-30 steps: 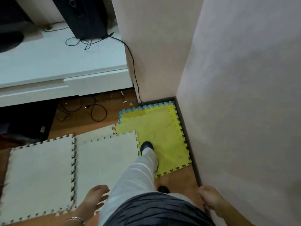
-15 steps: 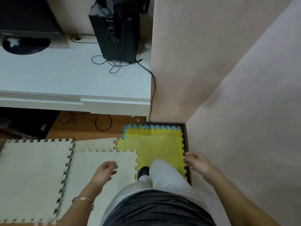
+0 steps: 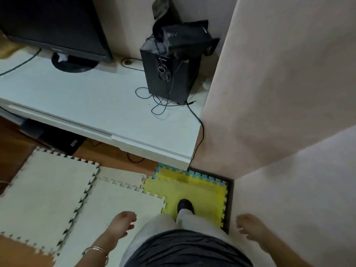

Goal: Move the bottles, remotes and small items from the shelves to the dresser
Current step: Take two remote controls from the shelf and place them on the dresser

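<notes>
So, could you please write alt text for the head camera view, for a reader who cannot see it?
Looking down, a person's empty left hand and right hand hang open above foam floor mats, one foot on a yellow mat. Ahead, a white dresser top holds a black monitor and a black speaker with tangled cables.

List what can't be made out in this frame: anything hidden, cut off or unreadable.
All in the head view:
- Shelves, bottles, remotes: none in frame.
- Monitor: screen cut off by the top and left edges.
- Speaker: top hidden by a black bag; front lettering too small to read.
- Space under the white dresser top: dark, contents unclear.
- Left hand and right hand: both empty and open, forearms cut by the bottom edge.
</notes>
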Action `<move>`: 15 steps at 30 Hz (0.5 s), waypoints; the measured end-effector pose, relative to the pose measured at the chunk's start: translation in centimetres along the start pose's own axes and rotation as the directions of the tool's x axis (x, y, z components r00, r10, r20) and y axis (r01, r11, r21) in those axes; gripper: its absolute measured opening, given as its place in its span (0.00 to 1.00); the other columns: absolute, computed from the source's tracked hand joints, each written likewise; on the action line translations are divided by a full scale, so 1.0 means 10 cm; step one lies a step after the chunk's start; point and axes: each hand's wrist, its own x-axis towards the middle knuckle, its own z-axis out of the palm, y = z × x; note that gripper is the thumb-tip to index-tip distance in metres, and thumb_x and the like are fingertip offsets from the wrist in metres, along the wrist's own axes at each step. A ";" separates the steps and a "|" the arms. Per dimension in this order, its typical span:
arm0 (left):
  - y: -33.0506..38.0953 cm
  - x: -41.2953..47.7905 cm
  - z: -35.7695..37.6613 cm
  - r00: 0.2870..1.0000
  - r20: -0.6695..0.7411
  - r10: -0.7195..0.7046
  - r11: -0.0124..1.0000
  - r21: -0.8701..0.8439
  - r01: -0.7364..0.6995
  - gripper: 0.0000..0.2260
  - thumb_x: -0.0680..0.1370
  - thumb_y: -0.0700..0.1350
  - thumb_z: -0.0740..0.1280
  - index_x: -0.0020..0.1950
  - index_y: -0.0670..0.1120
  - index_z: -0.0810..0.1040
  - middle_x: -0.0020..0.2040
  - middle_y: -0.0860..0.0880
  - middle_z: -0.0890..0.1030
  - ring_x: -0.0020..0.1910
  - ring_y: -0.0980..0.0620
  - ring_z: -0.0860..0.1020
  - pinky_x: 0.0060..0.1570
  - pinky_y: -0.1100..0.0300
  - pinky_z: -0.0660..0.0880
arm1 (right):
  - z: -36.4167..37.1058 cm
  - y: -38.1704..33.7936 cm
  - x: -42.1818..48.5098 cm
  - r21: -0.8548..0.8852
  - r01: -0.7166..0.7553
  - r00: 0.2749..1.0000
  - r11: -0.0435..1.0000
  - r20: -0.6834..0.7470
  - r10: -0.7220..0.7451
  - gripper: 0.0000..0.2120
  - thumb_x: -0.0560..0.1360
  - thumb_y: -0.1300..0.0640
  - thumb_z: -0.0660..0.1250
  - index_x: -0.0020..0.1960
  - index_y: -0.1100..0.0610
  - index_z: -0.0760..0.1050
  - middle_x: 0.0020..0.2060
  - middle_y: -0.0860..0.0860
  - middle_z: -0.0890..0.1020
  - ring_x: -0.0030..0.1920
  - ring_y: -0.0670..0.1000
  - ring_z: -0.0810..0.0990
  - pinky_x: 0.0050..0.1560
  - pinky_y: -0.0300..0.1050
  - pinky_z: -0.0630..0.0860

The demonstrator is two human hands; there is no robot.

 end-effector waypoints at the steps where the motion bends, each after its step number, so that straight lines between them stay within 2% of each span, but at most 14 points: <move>1: 0.12 0.00 0.03 0.999 0.006 0.038 0.999 -0.009 -0.038 0.02 0.73 0.46 0.65 0.43 0.48 0.74 0.52 0.45 0.78 0.43 0.50 0.75 0.38 0.61 0.65 | -0.05 -0.15 0.01 0.043 0.009 1.000 0.999 -0.015 -0.008 0.05 0.79 0.63 0.57 0.44 0.62 0.69 0.34 0.57 0.71 0.29 0.52 0.66 0.23 0.34 0.63; 4: 0.34 0.08 0.03 0.992 -0.022 0.125 0.992 -0.013 -0.125 0.03 0.77 0.41 0.61 0.47 0.47 0.75 0.53 0.44 0.77 0.45 0.50 0.75 0.37 0.62 0.66 | -0.07 -0.52 0.02 0.035 0.117 0.993 0.993 -0.024 -0.116 0.07 0.79 0.65 0.57 0.42 0.61 0.68 0.35 0.56 0.70 0.30 0.50 0.66 0.27 0.38 0.64; 7: 0.50 0.10 -0.04 0.987 -0.035 0.158 0.987 -0.007 -0.158 0.11 0.78 0.42 0.62 0.59 0.43 0.75 0.58 0.43 0.78 0.49 0.48 0.76 0.39 0.62 0.68 | 0.03 -0.83 -0.01 0.041 0.164 0.986 0.986 0.018 -0.165 0.10 0.78 0.67 0.58 0.39 0.60 0.69 0.34 0.54 0.70 0.30 0.51 0.66 0.25 0.36 0.66; 9: 0.62 0.11 -0.13 0.980 -0.042 0.194 0.981 0.031 -0.193 0.13 0.78 0.43 0.62 0.62 0.42 0.74 0.58 0.44 0.78 0.51 0.49 0.77 0.42 0.60 0.70 | 0.11 -1.05 -0.02 0.035 0.199 0.980 0.979 0.027 -0.200 0.08 0.78 0.65 0.59 0.40 0.59 0.71 0.33 0.53 0.70 0.31 0.50 0.67 0.25 0.33 0.67; 13: 1.15 0.07 -0.39 0.918 -0.063 0.391 0.918 0.091 -0.385 0.10 0.78 0.45 0.62 0.59 0.46 0.75 0.57 0.45 0.78 0.53 0.49 0.77 0.51 0.58 0.71 | 0.19 -1.66 -0.26 -0.053 0.400 0.916 0.915 -0.002 -0.401 0.03 0.77 0.58 0.62 0.49 0.52 0.72 0.42 0.49 0.76 0.44 0.49 0.76 0.37 0.35 0.70; 15: 1.57 -0.05 -0.56 0.845 -0.067 0.531 0.845 0.116 -0.522 0.07 0.78 0.45 0.63 0.55 0.50 0.76 0.54 0.49 0.79 0.55 0.51 0.76 0.47 0.64 0.71 | 0.19 -2.06 -0.52 -0.033 0.540 0.840 0.841 -0.034 -0.541 0.04 0.77 0.57 0.63 0.51 0.50 0.73 0.46 0.48 0.78 0.48 0.49 0.77 0.43 0.38 0.71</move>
